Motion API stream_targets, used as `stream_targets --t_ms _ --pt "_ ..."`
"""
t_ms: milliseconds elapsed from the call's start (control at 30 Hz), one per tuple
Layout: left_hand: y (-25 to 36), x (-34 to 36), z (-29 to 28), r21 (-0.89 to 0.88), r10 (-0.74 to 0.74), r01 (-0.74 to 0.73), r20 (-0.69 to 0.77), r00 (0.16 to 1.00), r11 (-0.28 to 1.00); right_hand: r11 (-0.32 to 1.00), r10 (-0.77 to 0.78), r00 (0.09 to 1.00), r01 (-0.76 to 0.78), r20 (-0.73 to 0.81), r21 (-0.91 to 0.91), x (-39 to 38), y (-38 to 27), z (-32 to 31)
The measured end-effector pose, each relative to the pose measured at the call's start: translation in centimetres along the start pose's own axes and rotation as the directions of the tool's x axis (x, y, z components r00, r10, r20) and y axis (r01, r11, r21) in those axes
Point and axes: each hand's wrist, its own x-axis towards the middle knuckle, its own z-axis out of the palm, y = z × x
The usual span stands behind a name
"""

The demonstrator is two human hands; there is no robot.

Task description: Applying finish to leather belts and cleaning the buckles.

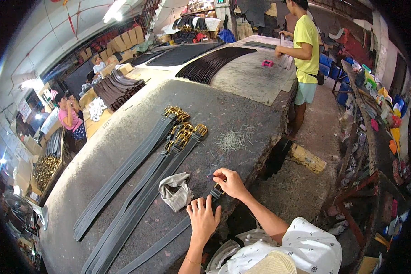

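Note:
A dark belt point(162, 244) lies along the near edge of the table, its gold-toned buckle point(218, 188) at the far right end. My left hand point(204, 219) rests over this belt just short of the buckle, fingers spread, the index finger touching the strap. Above the buckle is my right hand point(232, 183), thumb and fingers brought together in a pinch; what they hold, if anything, is too small to name. A crumpled pale cloth point(176, 192) sits left of my hands. Beyond it lie two bundles of grey-black belts point(128, 171) with gold buckles point(183, 134).
A heap of pale thread scraps point(234, 139) lies on the dark table point(242, 105). Rows of dark straps point(214, 64) and a pink object point(267, 63) are farther back. A person in yellow point(306, 41) stands at the far right; a cluttered rack point(372, 114) lines the right side.

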Motion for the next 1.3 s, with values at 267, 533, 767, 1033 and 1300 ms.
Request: stream_targets --t_ms 267,533,767,1033,1300 --pt "-0.3 1.0 0.1 0.038 0.015 -0.015 0.012 1.000 0.999 0.996 -0.002 1.000 0.005 0.030 -0.090 -0.1 0.0 -0.1" --pt "-2.5 1.2 -1.4 -0.076 0.276 -0.270 0.070 0.959 0.960 0.995 -0.048 0.998 0.044 -0.039 -0.090 0.3 -0.7 -0.9" --pt "-3.0 -0.1 -0.1 -0.114 0.216 -0.217 -0.029 0.976 0.969 0.946 -0.058 0.997 0.074 0.060 -0.315 0.2 -0.6 0.0" --pt "-2.3 -0.5 0.1 -0.158 -0.041 0.029 -0.072 0.997 0.987 0.893 -0.110 0.983 0.162 0.146 -0.420 -0.5 -2.0 0.3" --pt "-7.5 -7.9 -8.4 -0.091 -0.523 0.586 0.357 0.774 0.805 0.877 0.120 0.981 -0.033 0.151 -0.480 2.7 -2.7 -2.0"
